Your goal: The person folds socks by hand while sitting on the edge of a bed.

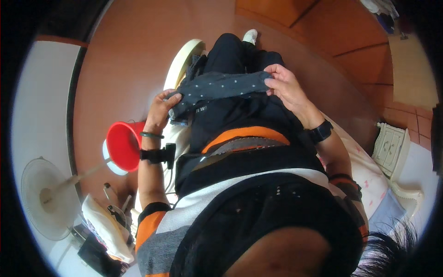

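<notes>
A dark grey cloth garment with white dots [221, 86] is stretched sideways above the lap, between both hands. My left hand [162, 108] pinches its left end, thumb on top. At the opposite end, my right hand [284, 88] grips the cloth between thumb and fingers. Beneath it are legs in black trousers [225, 52]. More dark fabric [195, 65] lies beside the left thigh, against a curved cream panel or rim [180, 60]. Some of the cloth's lower folds are hidden near my left hand.
To the left stand a red bucket [119, 147] and a pedestal fan [48, 199]. A white bag or cushion [104, 228] lies lower left. On the right are a flowered bed sheet [368, 176] and a cream bedside cabinet [389, 149]. Brown floor [138, 52] extends ahead.
</notes>
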A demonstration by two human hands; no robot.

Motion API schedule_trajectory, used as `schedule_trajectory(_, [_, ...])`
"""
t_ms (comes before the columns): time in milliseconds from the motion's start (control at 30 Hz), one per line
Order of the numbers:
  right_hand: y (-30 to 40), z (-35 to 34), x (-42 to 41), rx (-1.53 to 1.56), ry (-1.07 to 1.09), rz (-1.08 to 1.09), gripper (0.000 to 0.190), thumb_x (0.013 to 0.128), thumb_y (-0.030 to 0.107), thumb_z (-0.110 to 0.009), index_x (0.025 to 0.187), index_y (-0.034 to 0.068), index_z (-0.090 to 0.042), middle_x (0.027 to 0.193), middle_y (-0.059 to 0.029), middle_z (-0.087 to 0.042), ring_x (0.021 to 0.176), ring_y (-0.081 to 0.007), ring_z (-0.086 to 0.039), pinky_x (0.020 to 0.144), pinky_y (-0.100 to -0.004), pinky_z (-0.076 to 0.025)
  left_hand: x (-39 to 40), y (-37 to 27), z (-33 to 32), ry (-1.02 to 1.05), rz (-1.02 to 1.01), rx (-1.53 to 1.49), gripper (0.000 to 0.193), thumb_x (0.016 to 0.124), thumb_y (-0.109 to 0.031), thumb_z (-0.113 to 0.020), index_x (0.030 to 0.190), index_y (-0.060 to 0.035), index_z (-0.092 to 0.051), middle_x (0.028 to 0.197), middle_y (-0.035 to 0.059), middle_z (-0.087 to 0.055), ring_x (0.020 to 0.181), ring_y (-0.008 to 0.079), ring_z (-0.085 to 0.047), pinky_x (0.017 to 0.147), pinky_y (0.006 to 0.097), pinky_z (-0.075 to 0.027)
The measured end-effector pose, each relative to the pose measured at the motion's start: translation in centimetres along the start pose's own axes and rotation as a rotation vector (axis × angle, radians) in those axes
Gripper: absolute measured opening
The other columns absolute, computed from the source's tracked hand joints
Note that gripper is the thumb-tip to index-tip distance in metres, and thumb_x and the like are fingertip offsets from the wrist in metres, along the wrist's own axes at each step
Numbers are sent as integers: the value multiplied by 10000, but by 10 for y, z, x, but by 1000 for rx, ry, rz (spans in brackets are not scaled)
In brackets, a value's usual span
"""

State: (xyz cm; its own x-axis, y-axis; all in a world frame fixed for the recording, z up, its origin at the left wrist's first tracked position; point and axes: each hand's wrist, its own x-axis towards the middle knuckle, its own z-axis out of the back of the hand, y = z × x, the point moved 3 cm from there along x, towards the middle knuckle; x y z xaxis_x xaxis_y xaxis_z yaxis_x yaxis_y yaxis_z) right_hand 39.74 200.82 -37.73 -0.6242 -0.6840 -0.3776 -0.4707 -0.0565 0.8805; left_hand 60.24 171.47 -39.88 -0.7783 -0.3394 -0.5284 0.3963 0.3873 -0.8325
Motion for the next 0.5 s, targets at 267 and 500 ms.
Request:
schedule_trajectory(267, [-16,-1,0,-410,-58,-62,278,810,-38,-575,1076,12,-508,769,-57,-582,614,-104,-562,541,-230,-468,-3,3,2,2,9,1,227,843,-122,-667,1017,10,-603,883,67,-646,767,125,-608,715,237,-502])
schedule_trajectory(500, [-17,-1,4,-504,-82,-40,278,793,-48,-577,1056,27,-530,774,-32,-594,622,-79,-553,538,-212,-450,-12,-4,-1,149,-80,-252,365,931,-302,-558,1089,27,-571,983,72,-632,902,141,-595,837,293,-480])
